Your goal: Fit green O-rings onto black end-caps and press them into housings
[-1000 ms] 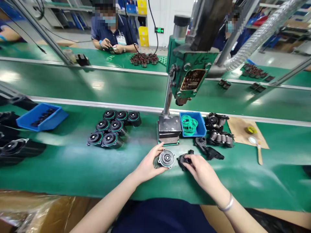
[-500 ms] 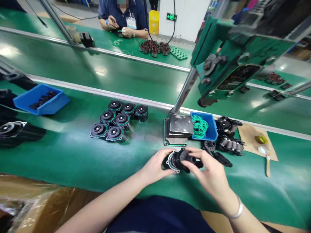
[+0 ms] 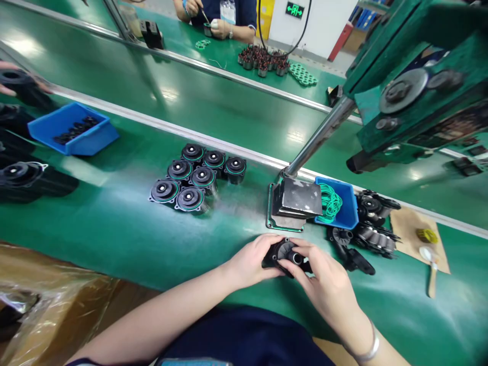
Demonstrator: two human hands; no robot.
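Near the front of the bench, my left hand is closed round a black motor housing. My right hand grips a black pump cover with a round spout, its fingers and thumb on either side of the spout. The cover sits against the housing's open face, so the green ring and inner parts are hidden. Just behind the hands stands the press's dark metal block. To the left, several black housings with green sealing rings stand grouped with their faces up.
A green press overhangs the right side on a steel post. Beside it are a blue bin of green rings, several black covers and a brush. Another blue bin stands left. A co-worker works opposite.
The pump cover has come onto the housing's face, closing the gap and covering the green ring. Its spout has turned more toward me. The head view has shifted, moving the bench things across the picture.
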